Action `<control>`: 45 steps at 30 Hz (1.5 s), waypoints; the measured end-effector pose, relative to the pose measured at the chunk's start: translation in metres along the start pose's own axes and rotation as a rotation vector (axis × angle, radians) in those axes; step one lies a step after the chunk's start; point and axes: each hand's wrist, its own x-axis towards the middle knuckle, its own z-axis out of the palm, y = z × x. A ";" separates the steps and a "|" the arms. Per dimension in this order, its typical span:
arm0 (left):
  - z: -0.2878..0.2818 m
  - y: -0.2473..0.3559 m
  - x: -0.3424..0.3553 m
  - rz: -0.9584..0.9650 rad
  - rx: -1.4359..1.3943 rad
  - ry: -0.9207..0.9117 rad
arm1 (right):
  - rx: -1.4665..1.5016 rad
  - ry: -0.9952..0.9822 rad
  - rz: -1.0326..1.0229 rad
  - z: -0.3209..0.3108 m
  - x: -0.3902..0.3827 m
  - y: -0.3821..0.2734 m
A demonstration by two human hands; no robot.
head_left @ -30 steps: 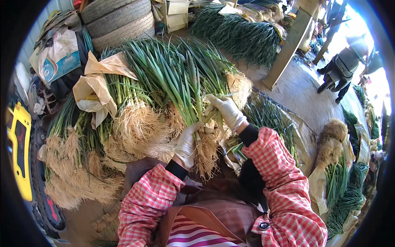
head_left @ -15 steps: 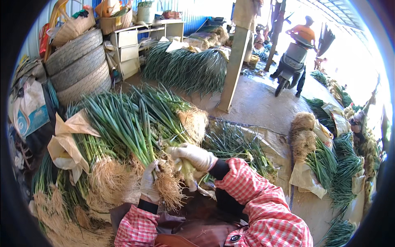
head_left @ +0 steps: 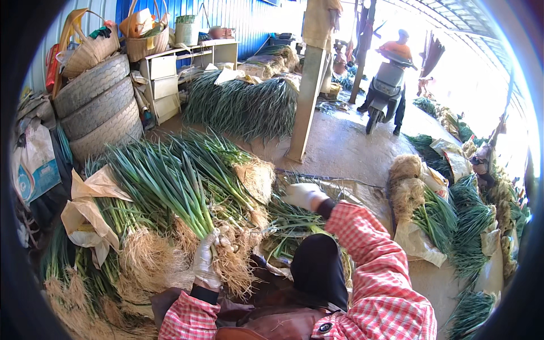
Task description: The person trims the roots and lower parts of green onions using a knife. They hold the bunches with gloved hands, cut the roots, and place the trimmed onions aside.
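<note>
In my gloved left hand (head_left: 205,259) is a bunch of green onions (head_left: 192,204), gripped just above their shaggy pale roots. My gloved right hand (head_left: 303,195), fingers blurred, is out over loose onion greens (head_left: 292,224) to the right of that bunch. Around my left hand lie more onion bundles with tan roots (head_left: 144,255) and crumpled brown paper (head_left: 93,209). A root-topped bundle (head_left: 252,178) lies just beyond the held bunch. My dark-clad knee shows below my right hand.
Stacked tyres (head_left: 99,105), baskets (head_left: 90,51) and a shelf unit (head_left: 164,90) stand at back left. A post (head_left: 306,107) rises mid-floor; beyond, a person (head_left: 396,48) is at a scooter (head_left: 384,85). Onion heaps (head_left: 238,105) lie behind, with more bundles (head_left: 476,221) along the right.
The view has tilted up toward the scooter. My right hand has left the held bunch, moving up and to the right; my left hand still grips the onions.
</note>
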 end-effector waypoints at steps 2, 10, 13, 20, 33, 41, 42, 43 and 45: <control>0.016 -0.001 -0.007 -0.022 0.022 0.032 | 0.383 0.067 -0.347 0.032 0.046 -0.035; 0.006 -0.009 -0.017 -0.174 0.118 0.064 | 1.224 -0.316 -0.154 0.032 0.067 -0.194; 0.014 -0.008 -0.018 -0.209 0.201 0.048 | 1.407 -0.323 -0.047 0.068 0.102 -0.184; 0.025 -0.012 -0.019 -0.214 0.117 0.107 | 1.331 -0.127 -0.096 0.046 0.080 -0.188; 0.008 -0.004 -0.010 -0.033 -0.095 0.061 | 1.779 -0.129 -0.165 0.026 0.052 -0.192; 0.009 0.003 -0.008 -0.012 -0.200 0.128 | 1.855 -0.017 -0.329 0.014 0.007 -0.194; 0.006 0.004 -0.007 0.000 -0.221 0.115 | 1.936 0.036 -0.360 0.010 0.000 -0.194; 0.002 0.005 -0.006 0.012 -0.242 0.102 | 2.016 0.090 -0.392 0.004 -0.006 -0.192; -0.001 0.005 -0.004 0.077 -0.260 0.034 | 2.002 0.064 -0.381 -0.001 -0.013 -0.186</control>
